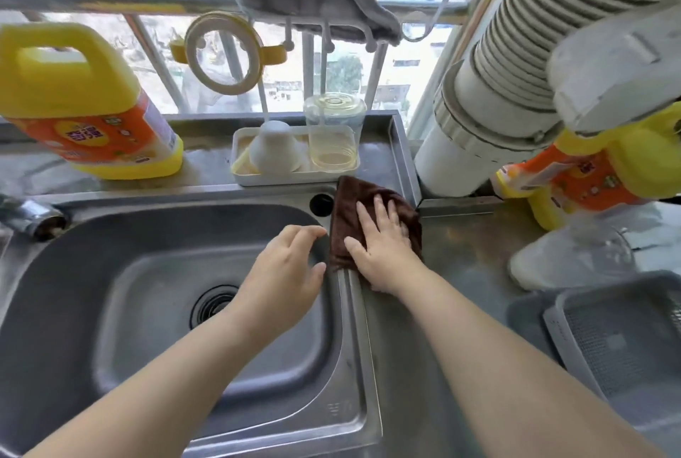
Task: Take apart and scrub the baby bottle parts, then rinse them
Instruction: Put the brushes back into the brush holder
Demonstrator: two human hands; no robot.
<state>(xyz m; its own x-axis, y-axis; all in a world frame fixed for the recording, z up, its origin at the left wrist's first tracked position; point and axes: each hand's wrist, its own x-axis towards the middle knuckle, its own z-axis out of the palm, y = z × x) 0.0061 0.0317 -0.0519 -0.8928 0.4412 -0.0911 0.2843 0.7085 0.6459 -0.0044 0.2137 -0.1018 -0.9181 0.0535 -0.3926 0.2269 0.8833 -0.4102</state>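
Observation:
A clear baby bottle body stands upside down in a cream tray behind the sink, beside a white cap. The bottle's yellow-handled ring hangs at the window rail. My right hand lies flat with straight fingers on a brown cloth at the sink's right rim. My left hand hovers over the sink's right side, fingers relaxed and slightly bent, holding nothing.
The steel sink has a drain in the middle and a tap at the left. Yellow detergent jugs stand at back left and right. A grey basket sits on the right counter. A ribbed duct rises at the right.

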